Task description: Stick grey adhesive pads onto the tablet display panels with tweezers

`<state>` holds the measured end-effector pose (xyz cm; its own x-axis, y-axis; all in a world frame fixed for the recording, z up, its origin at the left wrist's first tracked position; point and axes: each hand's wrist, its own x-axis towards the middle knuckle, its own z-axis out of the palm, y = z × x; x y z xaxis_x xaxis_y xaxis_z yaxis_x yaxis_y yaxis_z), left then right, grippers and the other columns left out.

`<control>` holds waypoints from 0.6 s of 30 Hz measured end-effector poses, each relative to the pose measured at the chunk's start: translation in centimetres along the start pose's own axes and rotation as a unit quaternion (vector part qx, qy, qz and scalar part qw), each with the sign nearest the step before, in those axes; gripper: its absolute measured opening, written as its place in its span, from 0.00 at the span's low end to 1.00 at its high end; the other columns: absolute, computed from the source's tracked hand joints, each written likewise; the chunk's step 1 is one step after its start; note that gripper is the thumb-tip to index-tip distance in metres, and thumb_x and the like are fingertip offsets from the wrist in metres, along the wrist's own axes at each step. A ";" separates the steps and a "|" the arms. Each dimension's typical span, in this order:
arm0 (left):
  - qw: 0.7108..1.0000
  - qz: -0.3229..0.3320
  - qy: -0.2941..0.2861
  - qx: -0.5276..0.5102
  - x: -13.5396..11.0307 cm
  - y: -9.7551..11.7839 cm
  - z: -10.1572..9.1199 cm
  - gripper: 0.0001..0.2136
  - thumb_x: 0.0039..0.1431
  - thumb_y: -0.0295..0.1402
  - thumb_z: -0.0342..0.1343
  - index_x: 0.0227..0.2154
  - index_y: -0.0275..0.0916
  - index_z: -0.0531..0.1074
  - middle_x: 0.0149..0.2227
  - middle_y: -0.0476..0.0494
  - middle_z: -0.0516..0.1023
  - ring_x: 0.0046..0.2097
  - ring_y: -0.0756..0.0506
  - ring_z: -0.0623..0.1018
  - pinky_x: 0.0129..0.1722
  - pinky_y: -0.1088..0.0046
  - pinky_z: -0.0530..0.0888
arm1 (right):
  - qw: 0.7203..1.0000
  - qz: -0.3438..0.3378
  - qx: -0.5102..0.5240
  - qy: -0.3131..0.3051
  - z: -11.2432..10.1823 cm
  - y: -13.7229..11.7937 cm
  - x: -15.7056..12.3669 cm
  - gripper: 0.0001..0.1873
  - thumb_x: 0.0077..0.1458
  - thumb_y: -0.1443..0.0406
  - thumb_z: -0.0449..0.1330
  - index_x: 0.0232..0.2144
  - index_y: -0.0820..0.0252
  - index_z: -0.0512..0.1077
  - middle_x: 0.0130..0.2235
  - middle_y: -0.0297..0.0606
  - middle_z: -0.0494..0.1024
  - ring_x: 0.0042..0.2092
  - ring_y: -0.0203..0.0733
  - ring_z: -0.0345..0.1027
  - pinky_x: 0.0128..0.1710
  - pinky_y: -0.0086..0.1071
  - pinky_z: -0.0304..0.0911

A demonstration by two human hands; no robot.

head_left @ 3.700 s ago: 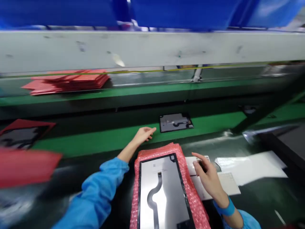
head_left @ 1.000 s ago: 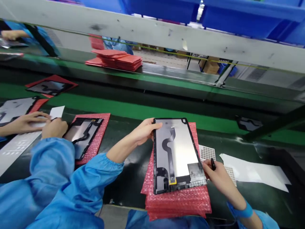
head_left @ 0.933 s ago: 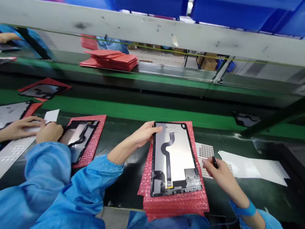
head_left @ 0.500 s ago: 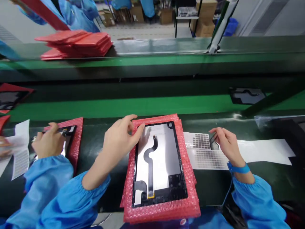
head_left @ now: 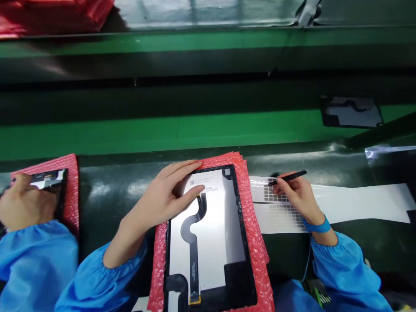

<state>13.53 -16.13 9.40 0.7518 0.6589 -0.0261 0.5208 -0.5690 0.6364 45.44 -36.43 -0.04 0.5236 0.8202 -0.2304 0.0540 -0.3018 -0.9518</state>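
A display panel with a silvery back, black frame and curved flex cable lies on red bubble-wrap bags. My left hand rests on the panel's upper left. Its fingers are stretched along the top edge, and the thumb lies near the cable's upper end. In my right hand are black tweezers, gripped like a pen. Their tips point at the gridded part of a white label sheet to the right of the panel. A blue band circles my right wrist.
At the left, another person's hand is over a second panel on red bubble wrap. A further panel lies on the green strip at the far right. Red bags are piled on the upper ledge.
My view has tilted down and come closer. My left hand has lowered onto the panel, its thumb now by the cable. My right hand has brought the tweezers over the label grid.
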 end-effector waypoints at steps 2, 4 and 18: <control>1.000 0.006 -0.002 -0.005 0.1 0.1 -0.1 0.27 0.68 0.52 0.57 0.63 0.42 0.73 0.65 0.35 0.75 0.63 0.34 0.75 0.66 0.50 0.69 | 1.000 0.004 -0.006 0.007 0.0 0.1 -0.1 0.25 0.57 0.43 0.70 0.39 0.57 0.76 0.28 0.38 0.83 0.29 0.45 0.80 0.31 0.37 0.78; 1.000 0.014 -0.004 -0.007 0.1 0.1 -0.1 0.27 0.68 0.50 0.58 0.63 0.41 0.72 0.65 0.35 0.74 0.63 0.34 0.75 0.66 0.51 0.70 | 1.000 0.007 -0.011 0.012 0.0 0.0 -0.2 0.25 0.56 0.44 0.71 0.39 0.57 0.76 0.27 0.37 0.83 0.29 0.45 0.80 0.31 0.37 0.78; 0.964 0.177 0.124 0.154 -2.7 5.3 -0.6 0.10 0.72 0.35 0.57 0.51 0.39 0.75 0.46 0.38 0.80 0.47 0.40 0.80 0.48 0.59 0.79 | 0.992 -0.023 0.126 0.017 0.5 -3.9 -0.6 0.17 0.59 0.50 0.71 0.34 0.54 0.74 0.26 0.33 0.82 0.22 0.41 0.75 0.24 0.34 0.73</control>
<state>14.03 -20.66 13.29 0.8051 0.4713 0.3602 0.3726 -0.8743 0.3112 44.45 -35.51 3.70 0.5544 0.8122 -0.1818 -0.1322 -0.1298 -0.9827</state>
